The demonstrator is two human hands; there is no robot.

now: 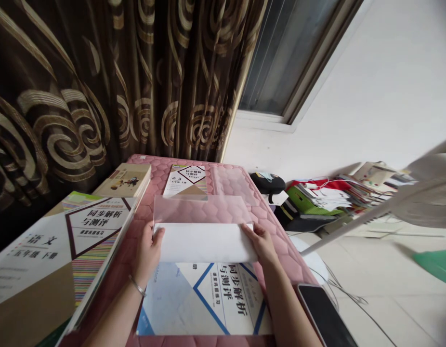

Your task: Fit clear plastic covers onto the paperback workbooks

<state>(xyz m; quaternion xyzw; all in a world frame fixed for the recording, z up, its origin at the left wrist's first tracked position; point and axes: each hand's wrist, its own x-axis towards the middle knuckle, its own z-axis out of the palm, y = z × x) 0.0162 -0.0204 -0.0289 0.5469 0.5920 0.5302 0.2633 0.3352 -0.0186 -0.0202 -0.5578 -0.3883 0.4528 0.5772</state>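
L hand (150, 249) grip pinching white paper (204, 243) at its 9 o'clock, R hand (262, 245) grip same at 3. Paper lower ctr of view; clear film (201, 208) at 12. Blue book (204, 301) 6 o'clock, partly hidden; phone (327, 315) approx 4.

Look at the left hand (149, 248) and right hand (261, 241): most fingers are out of sight behind the white sheet (204, 242)! That sheet also hides the far part of the blue-and-white workbook (176, 301). Down low, the bottom edge clips the phone (326, 313); the big workbook (31, 286) runs off left, fine print unreadable; far right, a green thing (438, 265), sliced off, defies naming!
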